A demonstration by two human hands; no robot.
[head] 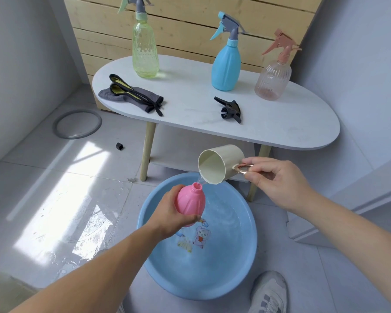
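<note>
My left hand point(169, 215) grips a pink bottle point(189, 201) without a cap, held over the blue basin point(246, 256) on the floor. My right hand point(273, 184) pinches the gold ring handle of a cream cup point(221, 163). The cup is tipped on its side and a thin stream of water runs from its rim into the pink bottle's open neck. A black spray head point(230, 109) lies loose on the white oval table point(280, 123).
On the table stand a yellow-green spray bottle point(145, 48), a blue one point(226, 62) and a clear pink one point(273, 75), with a grey cloth and black straps point(131, 93) at the left. The floor at left is wet. A grey ring point(77, 124) lies there. My shoe point(269, 292) is beside the basin.
</note>
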